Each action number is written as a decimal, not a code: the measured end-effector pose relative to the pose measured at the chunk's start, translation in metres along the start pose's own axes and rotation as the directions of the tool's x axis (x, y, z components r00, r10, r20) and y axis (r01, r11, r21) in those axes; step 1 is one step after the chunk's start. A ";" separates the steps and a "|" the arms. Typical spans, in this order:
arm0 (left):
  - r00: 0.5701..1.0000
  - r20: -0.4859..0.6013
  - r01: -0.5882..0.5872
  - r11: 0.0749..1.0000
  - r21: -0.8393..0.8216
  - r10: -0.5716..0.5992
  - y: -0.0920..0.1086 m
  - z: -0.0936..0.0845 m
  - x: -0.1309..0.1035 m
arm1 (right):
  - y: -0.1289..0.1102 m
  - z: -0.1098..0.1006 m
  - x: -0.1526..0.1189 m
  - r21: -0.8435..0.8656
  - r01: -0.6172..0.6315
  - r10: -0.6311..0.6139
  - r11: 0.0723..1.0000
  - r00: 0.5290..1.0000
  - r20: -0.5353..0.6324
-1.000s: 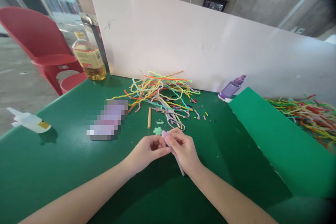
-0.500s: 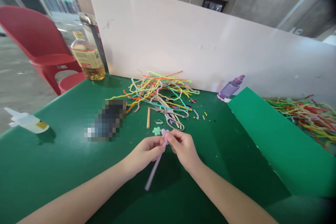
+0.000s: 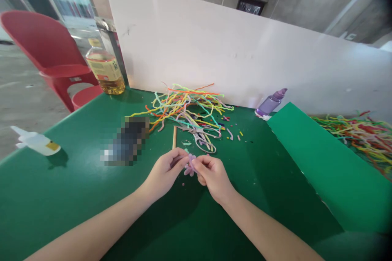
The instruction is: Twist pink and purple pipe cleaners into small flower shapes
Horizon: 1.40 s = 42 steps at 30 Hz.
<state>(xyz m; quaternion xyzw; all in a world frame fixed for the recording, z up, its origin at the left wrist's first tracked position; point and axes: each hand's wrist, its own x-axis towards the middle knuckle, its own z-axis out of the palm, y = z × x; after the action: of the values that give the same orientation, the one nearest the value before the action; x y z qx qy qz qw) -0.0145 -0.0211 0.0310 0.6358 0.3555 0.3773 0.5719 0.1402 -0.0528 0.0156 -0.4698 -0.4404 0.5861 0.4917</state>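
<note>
Between my two hands is a small light-purple flower [image 3: 190, 170] of bent pipe cleaner, its looped petals showing below the fingertips. My left hand [image 3: 165, 173] pinches its left side with thumb and forefinger. From the right, my right hand [image 3: 212, 175] pinches the same flower, its other fingers curled in. Just behind the fingers a bit of mint-green flower [image 3: 186, 150] peeks out, mostly hidden. Farther back lie a thin wooden stick [image 3: 174, 136] and a pair of scissors [image 3: 202, 135] with pale handles.
Loose coloured pipe cleaners [image 3: 183, 106] lie piled at the back, with more [image 3: 355, 134] behind a green board [image 3: 324, 171]. A white glue bottle [image 3: 39, 142], a blurred-out dark object [image 3: 128, 140], an oil bottle [image 3: 105, 69] and a purple bottle [image 3: 269, 104] stand or lie around.
The straight purple length that hung down toward me is no longer visible, and petals now show below my fingers. The mint-green flower has become mostly covered by my left hand.
</note>
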 end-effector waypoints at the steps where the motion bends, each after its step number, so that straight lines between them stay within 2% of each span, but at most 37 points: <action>1: 1.000 0.003 0.006 1.000 -0.006 -0.006 0.000 0.000 0.000 | 0.000 0.000 0.000 -0.011 0.009 -0.009 1.000 1.000 0.003; 5: 0.997 0.027 0.074 0.995 -0.065 -0.072 0.001 0.000 0.000 | -0.003 0.000 0.001 -0.057 0.029 -0.028 0.998 1.000 0.008; 11: 0.987 0.042 0.162 0.978 -0.132 -0.158 -0.003 0.002 0.001 | -0.005 0.002 0.003 0.004 0.048 -0.048 0.999 0.999 0.015; 15: 0.987 0.047 0.159 0.982 -0.103 -0.155 -0.007 0.003 0.001 | -0.004 0.002 0.002 0.001 0.021 -0.021 1.000 0.999 0.026; 19: 0.992 -0.003 0.129 0.991 -0.030 -0.129 -0.005 0.002 0.000 | -0.004 0.001 0.002 -0.006 0.004 -0.004 1.000 0.999 0.042; 22: 0.984 -0.037 0.173 0.985 -0.008 -0.173 -0.004 0.001 0.000 | -0.004 -0.001 0.003 0.044 -0.009 0.005 0.999 0.997 0.080; 24: 0.972 -0.001 0.236 0.969 -0.071 -0.237 -0.004 0.000 0.000 | -0.003 -0.002 0.004 0.080 -0.029 0.020 0.996 0.993 0.114; 27: 0.949 0.123 0.310 0.924 -0.223 -0.289 -0.007 -0.001 0.002 | -0.001 -0.002 0.004 0.084 -0.025 0.015 0.996 0.993 0.117; 30: 0.944 0.198 0.319 0.886 -0.337 -0.265 -0.010 -0.002 0.002 | 0.000 -0.003 0.005 0.056 -0.011 0.006 0.998 0.996 0.091; 34: 0.944 0.246 0.315 0.828 -0.463 -0.221 -0.010 -0.001 0.002 | 0.000 -0.004 0.006 0.103 -0.026 0.014 0.994 0.993 0.116; 38: 0.912 0.329 0.397 0.731 -0.555 -0.246 -0.008 -0.001 0.002 | -0.001 -0.007 0.006 0.112 -0.017 0.001 0.994 0.990 0.141; 40: 0.909 0.327 0.404 0.733 -0.547 -0.258 -0.007 -0.002 0.002 | -0.002 -0.007 0.006 0.103 -0.016 0.001 0.995 0.989 0.145; 42: 0.926 0.277 0.368 0.767 -0.526 -0.255 -0.007 -0.003 0.002 | -0.003 -0.006 0.006 0.107 -0.022 0.007 0.994 0.990 0.139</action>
<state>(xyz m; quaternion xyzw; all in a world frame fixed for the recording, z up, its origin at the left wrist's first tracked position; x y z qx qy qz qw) -0.0164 -0.0167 0.0244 0.4006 0.2716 0.3030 0.8209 0.1459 -0.0462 0.0164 -0.4037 -0.4376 0.6440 0.4804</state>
